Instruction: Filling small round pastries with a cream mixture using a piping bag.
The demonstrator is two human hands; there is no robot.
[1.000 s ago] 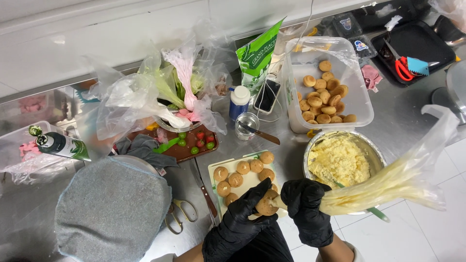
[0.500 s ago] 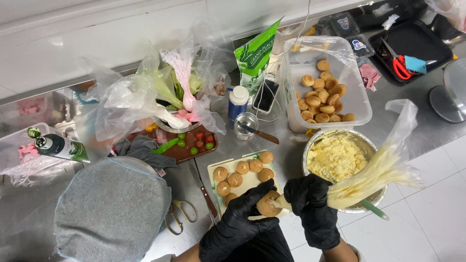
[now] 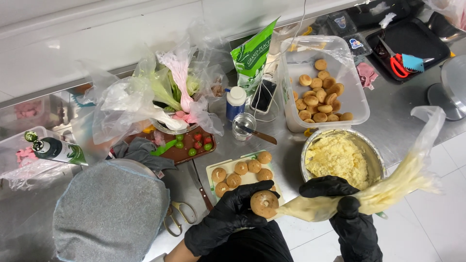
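Raised now, left hand (image 3: 228,218) tilts puff (image 3: 264,204); right hand (image 3: 347,213) grips piping bag (image 3: 388,187)

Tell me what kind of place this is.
Most likely a commercial or pastry kitchen. A steel worktop carries a clear tub of small round pastries and a metal bowl of yellow filling, while black-gloved hands fill a small pastry from a piping bag.

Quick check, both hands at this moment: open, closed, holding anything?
Left hand: closed around a small round pastry puff.
Right hand: closed on a cream-filled piping bag, its tip at the puff.
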